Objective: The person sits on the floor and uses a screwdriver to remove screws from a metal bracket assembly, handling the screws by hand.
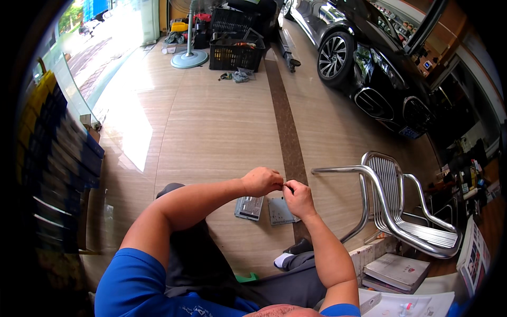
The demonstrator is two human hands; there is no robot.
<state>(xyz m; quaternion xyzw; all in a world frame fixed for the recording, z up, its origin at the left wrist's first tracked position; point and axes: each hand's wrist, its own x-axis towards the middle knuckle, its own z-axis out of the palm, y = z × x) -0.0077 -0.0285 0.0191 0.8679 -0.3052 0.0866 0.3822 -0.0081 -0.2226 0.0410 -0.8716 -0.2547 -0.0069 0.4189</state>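
Note:
My left hand (262, 181) and my right hand (300, 199) meet in front of me above the floor, fingertips pinched close together. Whatever sits between them is too small or hidden to make out. Beneath my left hand lies a flat silver metal case (248, 208) with a pale label on its top. Just right of it, partly covered by my right hand, is a thin grey metal plate (280, 212) with small marks or holes. Both rest on the tiled floor between my legs.
To my right stands a shiny metal-slatted chair (388, 185), with stacked books (397, 270) by a white tray (422, 304). A black car (364, 58) is parked at the far right. Black crates (236, 53) and a stand base (189, 58) are ahead; stacked blue boxes (63, 142) line the left.

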